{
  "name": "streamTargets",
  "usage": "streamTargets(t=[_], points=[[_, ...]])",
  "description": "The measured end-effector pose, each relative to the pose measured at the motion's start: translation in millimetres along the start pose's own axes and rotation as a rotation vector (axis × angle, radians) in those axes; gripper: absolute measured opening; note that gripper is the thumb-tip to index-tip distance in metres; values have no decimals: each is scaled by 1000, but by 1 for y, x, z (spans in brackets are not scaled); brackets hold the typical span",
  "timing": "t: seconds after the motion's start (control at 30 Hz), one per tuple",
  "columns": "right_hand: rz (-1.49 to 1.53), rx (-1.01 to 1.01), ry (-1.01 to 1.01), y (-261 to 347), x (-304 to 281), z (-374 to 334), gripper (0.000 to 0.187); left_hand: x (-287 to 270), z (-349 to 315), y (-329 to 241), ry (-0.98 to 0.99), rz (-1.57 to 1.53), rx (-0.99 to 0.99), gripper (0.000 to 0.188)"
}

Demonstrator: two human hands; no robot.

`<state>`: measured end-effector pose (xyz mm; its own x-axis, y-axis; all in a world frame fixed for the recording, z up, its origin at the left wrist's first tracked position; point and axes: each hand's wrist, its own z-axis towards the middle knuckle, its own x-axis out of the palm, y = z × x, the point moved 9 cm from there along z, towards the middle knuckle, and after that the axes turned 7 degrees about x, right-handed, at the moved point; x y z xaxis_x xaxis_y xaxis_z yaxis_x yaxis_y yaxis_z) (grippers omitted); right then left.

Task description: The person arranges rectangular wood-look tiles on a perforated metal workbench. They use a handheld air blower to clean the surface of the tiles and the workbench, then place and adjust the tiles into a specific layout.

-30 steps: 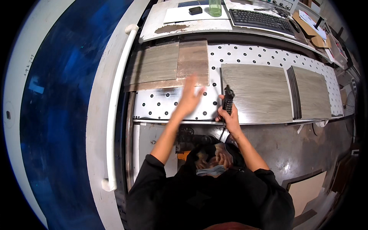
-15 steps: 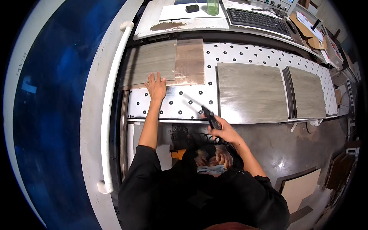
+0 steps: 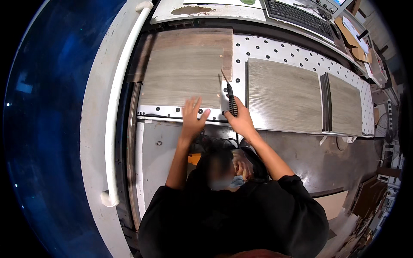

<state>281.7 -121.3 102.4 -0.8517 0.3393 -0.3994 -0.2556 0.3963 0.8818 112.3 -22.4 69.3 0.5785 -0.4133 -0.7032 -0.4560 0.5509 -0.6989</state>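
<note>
Gray board (image 3: 183,73) lies on the spotted table (image 3: 241,92), its long side seeming to run left to right. Left hand (image 3: 194,118) is nearer, at the board's near edge, fingers spread, holding nothing; I cannot tell if they touch. Right hand (image 3: 241,120), past the board's near right corner, curls around a black tool (image 3: 231,96).

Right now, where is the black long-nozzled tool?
In the head view, the black long-nozzled tool is just right of centre, in the right hand, between the left wood-grain panel and the middle wood-grain panel.
</note>
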Motion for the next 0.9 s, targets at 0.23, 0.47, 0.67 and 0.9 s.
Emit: streamTargets(t=[0.23, 0.47, 0.67, 0.9], points=[[-148, -477, 194, 41, 71, -18, 90, 14, -16, -36, -151, -924, -134, 55], [-376, -246, 240, 54, 37, 66, 50, -25, -66, 33, -157, -1103, -328, 42], [-568, -361, -343, 21, 47, 170, 64, -32, -106, -34, 558, -999, -149, 48], [-619, -390, -419, 8, 61, 172, 64, -135, -118, 75, -280, -335, -642, 49]])
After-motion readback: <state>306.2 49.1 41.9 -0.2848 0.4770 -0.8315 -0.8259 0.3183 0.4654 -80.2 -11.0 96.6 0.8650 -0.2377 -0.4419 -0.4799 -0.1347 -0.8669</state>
